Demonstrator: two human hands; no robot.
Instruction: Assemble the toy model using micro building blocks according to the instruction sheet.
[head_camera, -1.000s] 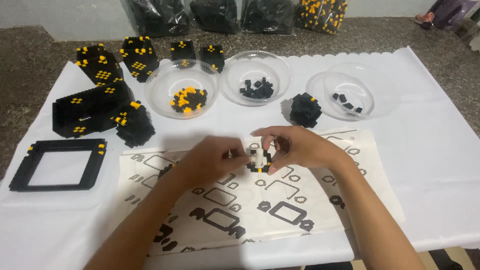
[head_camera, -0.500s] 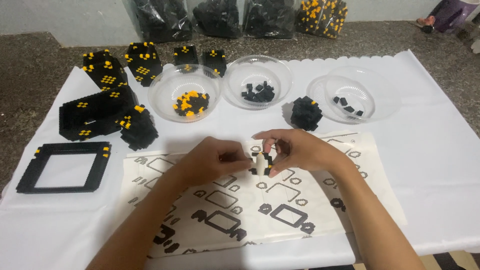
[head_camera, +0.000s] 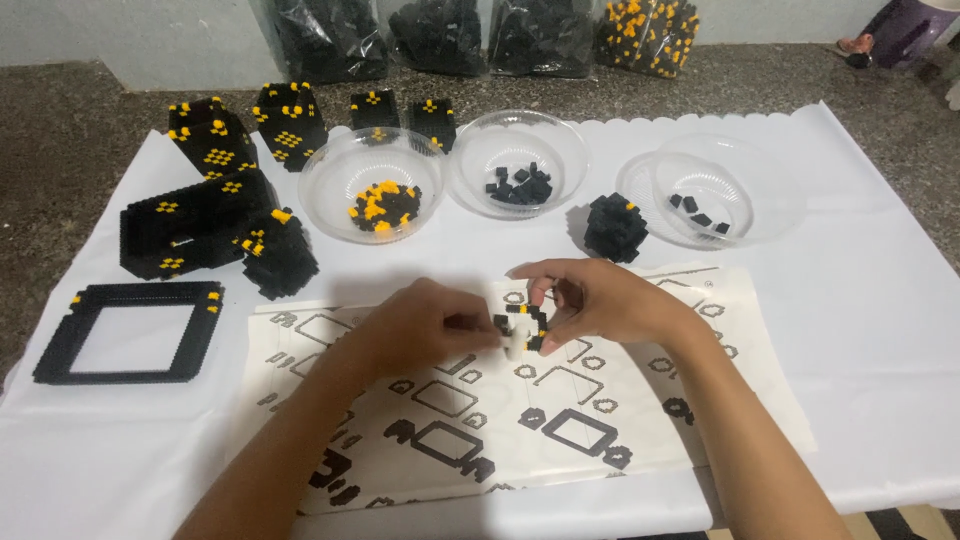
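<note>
My left hand (head_camera: 425, 328) and my right hand (head_camera: 600, 300) meet over a printed instruction sheet (head_camera: 560, 420) on a white cloth. Between their fingertips is a small block piece (head_camera: 522, 330) of black, yellow and white bricks. My right hand pinches it from the right and above. My left hand's fingers close on its left side. Behind the hands stand three clear bowls: one with black and yellow bricks (head_camera: 383, 205), one with black bricks (head_camera: 520, 185), one with a few black bricks (head_camera: 700, 212).
A black square frame (head_camera: 130, 335) lies at the left. Several black and yellow block assemblies (head_camera: 215, 215) stand at the back left. A black block lump (head_camera: 613, 228) sits between two bowls. Bags of bricks (head_camera: 530, 35) line the far edge of the stone counter.
The hands stay together on the small piece, with only slight finger shifts. The view has drifted a little.
</note>
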